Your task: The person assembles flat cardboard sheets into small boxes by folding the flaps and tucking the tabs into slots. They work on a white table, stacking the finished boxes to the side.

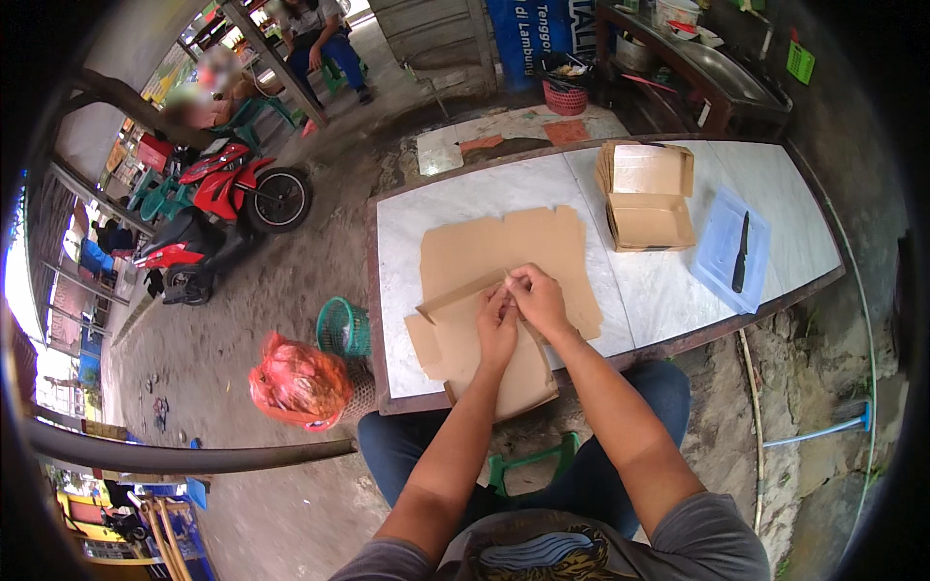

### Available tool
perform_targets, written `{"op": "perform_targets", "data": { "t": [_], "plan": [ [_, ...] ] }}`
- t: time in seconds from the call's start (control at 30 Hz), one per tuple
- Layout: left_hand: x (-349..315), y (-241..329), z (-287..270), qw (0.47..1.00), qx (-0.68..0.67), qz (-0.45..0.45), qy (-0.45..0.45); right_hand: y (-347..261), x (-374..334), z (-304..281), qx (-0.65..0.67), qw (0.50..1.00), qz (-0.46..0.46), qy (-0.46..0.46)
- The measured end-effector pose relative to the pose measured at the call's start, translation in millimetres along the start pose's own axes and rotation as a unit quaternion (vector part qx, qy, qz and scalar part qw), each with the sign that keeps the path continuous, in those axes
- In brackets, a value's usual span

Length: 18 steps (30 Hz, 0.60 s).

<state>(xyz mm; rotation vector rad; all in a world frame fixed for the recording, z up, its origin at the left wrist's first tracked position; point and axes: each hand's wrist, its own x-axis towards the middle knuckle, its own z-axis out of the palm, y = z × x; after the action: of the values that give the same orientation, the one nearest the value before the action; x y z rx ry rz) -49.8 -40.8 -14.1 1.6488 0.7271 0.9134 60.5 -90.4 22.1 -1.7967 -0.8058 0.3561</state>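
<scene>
A partly folded brown cardboard box [463, 341] lies at the near edge of the table, with one flap raised along its far side. At the far corner of that flap, the fingers of my left hand [497, 327] are closed on the cardboard. My right hand [539, 298] pinches the same corner, its fingertips touching those of the left. Exactly how the tabs sit between the fingers is hidden. Beneath and beyond the box are flat brown cardboard sheets [531, 238] with notched edges.
Nested folded boxes [651, 221] stand open at the table's far right. Beside them, a black knife [742, 254] rests on a translucent blue plastic tray [715, 240]. A green basket [341, 324] and red plastic bag [298, 380] sit left of the tiled table [402, 281]. A red motorbike [218, 198] stands farther left.
</scene>
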Motion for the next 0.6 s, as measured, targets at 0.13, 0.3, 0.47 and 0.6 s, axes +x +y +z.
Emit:
{"op": "perform_targets", "data": {
  "t": [0.13,0.3,0.47,0.6],
  "plan": [
    [3,-8,-3,1.000,-0.013,-0.004,-0.024,-5,4,0,-0.026,0.999,0.028,-0.011],
    [4,28,-20,0.995,-0.003,-0.004,-0.100,-13,17,-16,-0.122,0.990,0.072,0.005],
    [-6,73,-94,0.991,0.127,-0.012,0.028,-20,25,-41,-0.259,0.961,0.039,0.088],
    [17,38,-151,0.975,0.161,-0.075,0.136,-47,21,-25,-0.289,0.936,-0.165,0.115]
  ]
}}
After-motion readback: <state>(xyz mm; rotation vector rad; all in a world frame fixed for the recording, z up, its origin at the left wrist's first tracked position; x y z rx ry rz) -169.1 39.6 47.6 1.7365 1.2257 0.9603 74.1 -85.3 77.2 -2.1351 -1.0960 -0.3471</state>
